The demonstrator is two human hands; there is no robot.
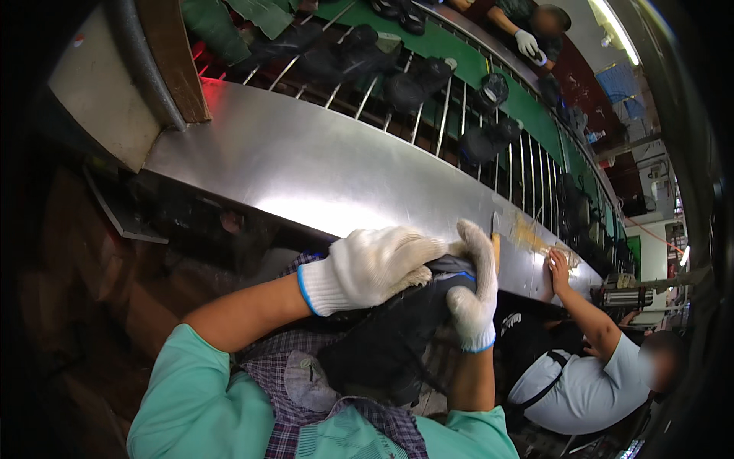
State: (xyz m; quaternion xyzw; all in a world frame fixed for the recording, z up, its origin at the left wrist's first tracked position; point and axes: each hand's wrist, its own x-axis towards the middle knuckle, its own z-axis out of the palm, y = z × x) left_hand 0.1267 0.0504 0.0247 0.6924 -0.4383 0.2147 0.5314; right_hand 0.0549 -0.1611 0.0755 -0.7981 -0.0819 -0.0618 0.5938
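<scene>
A black boot (386, 340), by its look, lies across my lap, with a grey part and a thin blue edge at its upper end. My left hand (382, 264), in a white knit glove with a blue cuff edge, is closed over that upper end, fingers curled. My right hand (474, 294), gloved alike, grips the same end from the right, its thumb and fingers around it. The gloves hide most of the gripped edge. Just beyond the right fingers, a slim tool with a yellow handle (495, 249) lies at the bench edge.
A shiny metal bench (306, 164) runs ahead of me. Behind it, metal rollers (443, 115) carry several black shoes (413, 84). A co-worker in a light shirt (585, 382) sits at right, one bare hand (558, 268) on the bench. Across the line, another wears white gloves (526, 43).
</scene>
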